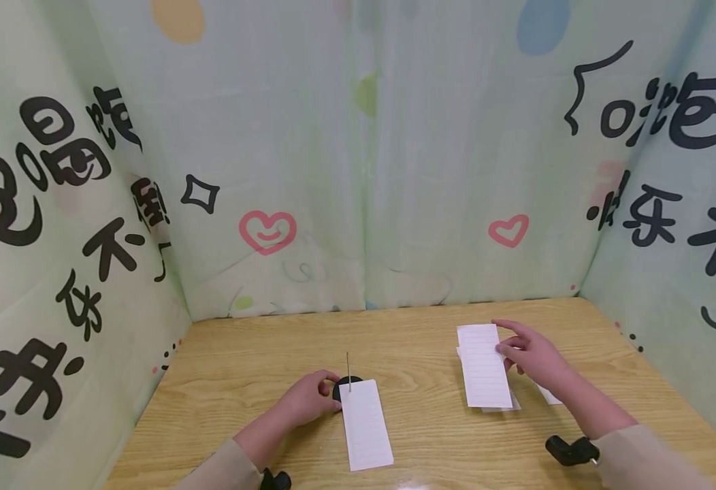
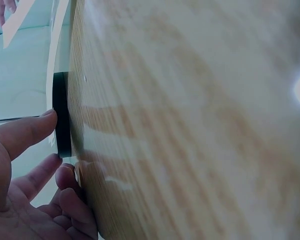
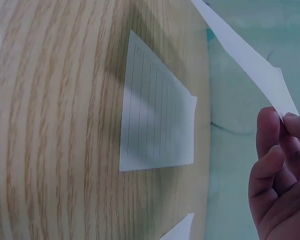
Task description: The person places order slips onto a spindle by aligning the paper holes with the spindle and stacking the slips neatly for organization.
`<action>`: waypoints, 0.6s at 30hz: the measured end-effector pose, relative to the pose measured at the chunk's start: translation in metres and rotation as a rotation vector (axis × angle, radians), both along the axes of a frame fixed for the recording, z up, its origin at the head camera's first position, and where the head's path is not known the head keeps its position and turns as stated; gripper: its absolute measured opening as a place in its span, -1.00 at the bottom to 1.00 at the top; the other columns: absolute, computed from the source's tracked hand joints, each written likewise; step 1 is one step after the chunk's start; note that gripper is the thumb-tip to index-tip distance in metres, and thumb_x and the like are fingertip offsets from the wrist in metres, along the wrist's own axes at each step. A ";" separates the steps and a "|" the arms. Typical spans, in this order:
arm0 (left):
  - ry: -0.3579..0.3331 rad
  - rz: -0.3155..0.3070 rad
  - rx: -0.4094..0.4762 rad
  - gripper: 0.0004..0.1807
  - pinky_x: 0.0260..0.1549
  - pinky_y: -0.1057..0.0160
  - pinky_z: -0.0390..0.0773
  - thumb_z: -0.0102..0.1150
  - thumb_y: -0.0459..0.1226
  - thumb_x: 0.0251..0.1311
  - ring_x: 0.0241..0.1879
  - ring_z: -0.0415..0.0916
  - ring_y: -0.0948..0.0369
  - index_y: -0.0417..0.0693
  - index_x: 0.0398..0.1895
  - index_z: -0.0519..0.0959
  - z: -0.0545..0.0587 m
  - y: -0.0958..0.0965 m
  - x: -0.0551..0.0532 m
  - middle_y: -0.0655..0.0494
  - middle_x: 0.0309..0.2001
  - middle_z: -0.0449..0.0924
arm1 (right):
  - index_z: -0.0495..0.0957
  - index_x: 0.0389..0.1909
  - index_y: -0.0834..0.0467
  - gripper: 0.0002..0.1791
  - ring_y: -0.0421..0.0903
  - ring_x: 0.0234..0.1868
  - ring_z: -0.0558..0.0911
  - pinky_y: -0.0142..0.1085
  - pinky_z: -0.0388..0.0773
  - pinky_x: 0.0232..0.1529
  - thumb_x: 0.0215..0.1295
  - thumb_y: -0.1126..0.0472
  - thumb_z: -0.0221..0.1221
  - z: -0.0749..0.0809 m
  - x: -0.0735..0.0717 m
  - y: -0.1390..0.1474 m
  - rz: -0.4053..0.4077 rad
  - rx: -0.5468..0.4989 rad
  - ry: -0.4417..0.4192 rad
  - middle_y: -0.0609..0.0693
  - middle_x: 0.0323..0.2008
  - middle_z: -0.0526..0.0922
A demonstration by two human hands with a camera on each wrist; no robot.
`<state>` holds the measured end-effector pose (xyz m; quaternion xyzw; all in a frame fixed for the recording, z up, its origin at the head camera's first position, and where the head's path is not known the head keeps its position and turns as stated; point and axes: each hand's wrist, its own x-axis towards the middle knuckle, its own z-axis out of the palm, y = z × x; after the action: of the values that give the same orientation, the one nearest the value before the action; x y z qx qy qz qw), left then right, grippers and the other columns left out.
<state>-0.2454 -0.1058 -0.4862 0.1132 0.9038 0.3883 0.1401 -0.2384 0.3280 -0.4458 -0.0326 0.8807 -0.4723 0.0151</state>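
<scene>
A paper spike has a round black base and a thin upright needle. My left hand holds the base at its left edge, with the thumb on top and a finger at the rim. One lined white slip is on the needle and covers part of the base. On the right, my right hand pinches another lined slip by its right edge between thumb and fingers. In the right wrist view this slip is raised above the table. Below it lie more lined slips.
Another white slip lies partly hidden under the right forearm. The wooden table is bounded by printed curtains at the back and both sides. Black wrist devices sit at the sleeve cuffs.
</scene>
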 end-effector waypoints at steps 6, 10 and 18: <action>-0.006 0.004 0.006 -0.53 -0.38 0.18 0.31 0.43 -0.27 0.11 -0.34 0.34 0.11 -0.07 0.10 0.53 -0.002 -0.001 -0.001 0.05 -0.31 0.40 | 0.14 0.49 0.19 -0.32 0.03 -0.40 0.60 -0.23 0.49 -0.45 0.42 0.28 0.15 0.002 -0.001 -0.013 0.032 -0.050 -0.004 0.15 -0.19 0.65; -0.009 0.009 0.010 -0.53 -0.37 0.16 0.31 0.44 -0.26 0.11 -0.33 0.34 0.10 -0.07 0.10 0.53 -0.003 0.000 -0.002 0.04 -0.30 0.40 | 0.13 0.49 0.18 -0.32 0.00 -0.41 0.59 -0.23 0.48 -0.46 0.42 0.28 0.15 0.003 -0.002 -0.022 0.038 -0.070 -0.004 0.13 -0.21 0.66; 0.000 0.004 0.006 -0.53 -0.37 0.16 0.31 0.44 -0.27 0.10 -0.33 0.34 0.11 -0.06 0.10 0.54 -0.004 -0.001 -0.003 0.05 -0.30 0.40 | 0.16 0.49 0.14 -0.34 0.09 -0.40 0.60 -0.25 0.47 -0.46 0.43 0.29 0.14 -0.001 -0.003 -0.038 0.046 -0.086 -0.011 0.11 -0.24 0.65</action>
<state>-0.2481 -0.1069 -0.4903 0.1119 0.9028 0.3912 0.1391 -0.2418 0.2900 -0.4466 -0.0506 0.8585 -0.5095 0.0295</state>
